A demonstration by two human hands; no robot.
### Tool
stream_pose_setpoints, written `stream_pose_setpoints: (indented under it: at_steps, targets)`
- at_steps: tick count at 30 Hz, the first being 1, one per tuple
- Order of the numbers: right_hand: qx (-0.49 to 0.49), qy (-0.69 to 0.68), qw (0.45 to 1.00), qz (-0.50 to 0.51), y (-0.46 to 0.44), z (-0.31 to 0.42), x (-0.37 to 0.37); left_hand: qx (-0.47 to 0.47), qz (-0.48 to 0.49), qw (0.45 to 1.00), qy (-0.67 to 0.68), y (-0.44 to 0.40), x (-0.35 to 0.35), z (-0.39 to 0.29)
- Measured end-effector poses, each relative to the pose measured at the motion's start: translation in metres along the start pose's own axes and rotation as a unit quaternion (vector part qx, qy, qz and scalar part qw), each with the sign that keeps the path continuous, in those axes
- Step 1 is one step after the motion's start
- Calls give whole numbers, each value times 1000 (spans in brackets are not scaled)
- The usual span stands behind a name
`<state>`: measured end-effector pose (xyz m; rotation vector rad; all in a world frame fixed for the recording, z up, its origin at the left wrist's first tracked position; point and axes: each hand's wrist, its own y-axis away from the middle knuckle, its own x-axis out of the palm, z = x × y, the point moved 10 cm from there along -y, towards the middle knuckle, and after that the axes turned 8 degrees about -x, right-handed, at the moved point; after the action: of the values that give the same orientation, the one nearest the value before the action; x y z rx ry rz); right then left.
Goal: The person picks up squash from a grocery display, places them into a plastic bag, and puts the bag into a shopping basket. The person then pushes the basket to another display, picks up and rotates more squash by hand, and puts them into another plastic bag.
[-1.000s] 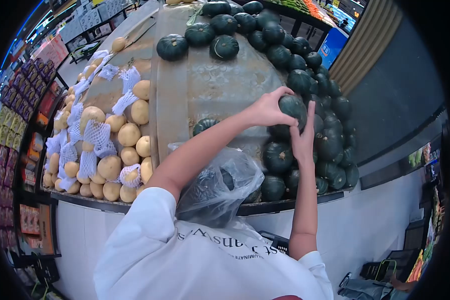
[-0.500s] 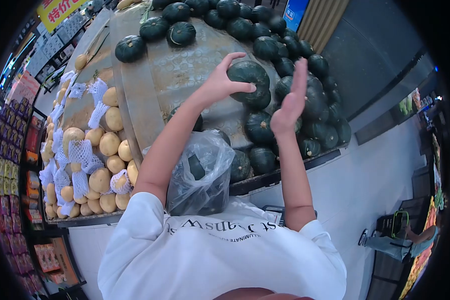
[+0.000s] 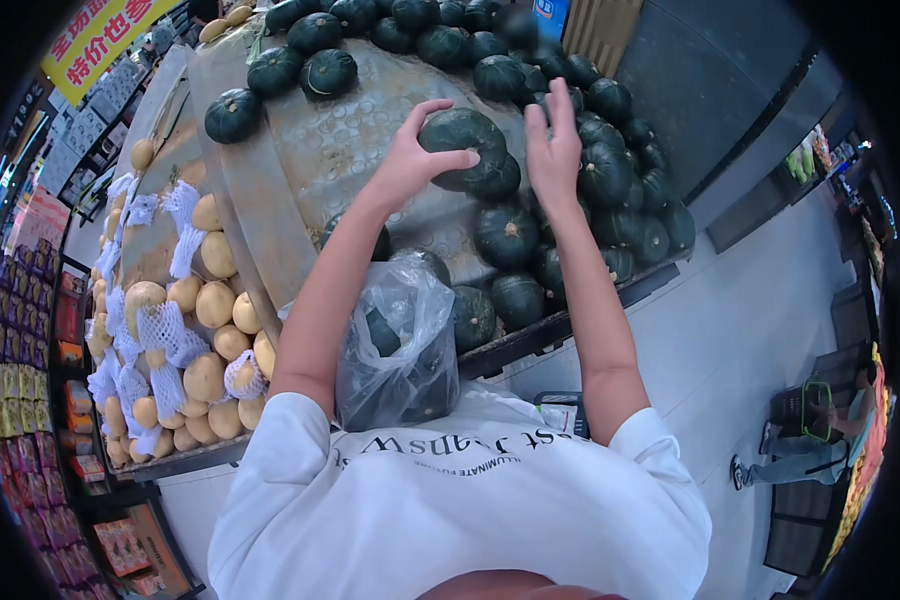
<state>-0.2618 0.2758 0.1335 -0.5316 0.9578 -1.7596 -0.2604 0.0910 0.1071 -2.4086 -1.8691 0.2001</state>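
A dark green pumpkin (image 3: 467, 140) is in the grip of my left hand (image 3: 410, 160), with the thumb on its near face and the fingers over its far left side. Just beneath it lies another green pumpkin (image 3: 500, 178). To the right, my right hand (image 3: 555, 150) is raised with its fingers stretched out, apart from the held pumpkin and holding nothing. A clear plastic bag (image 3: 410, 330) with dark green pumpkins inside rests between my forearms, against the white shirt. Many more pumpkins (image 3: 610, 175) are piled on the right of the stand.
Tan round produce (image 3: 215, 303), some in white foam nets (image 3: 160, 335), fills the stand's left side. More pumpkins (image 3: 330, 72) line its far part. Packaged goods (image 3: 20, 400) stand on shelves at the far left. A person (image 3: 800, 460) is at the right by another display.
My left hand has brought the pumpkin left, away from the right pile. My right hand has come off it and opened. The view has swung to the right.
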Motion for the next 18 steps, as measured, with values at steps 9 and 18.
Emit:
stream_pose_setpoints:
  at_steps: [9,18]
  targets:
    - [16,-64,996,-61,7,15,-4,12,-23,1000,-8,1,-12,0]
    - [-21,-263,908,325,93,125,72,73,-85,994,17,20,-59,-21]
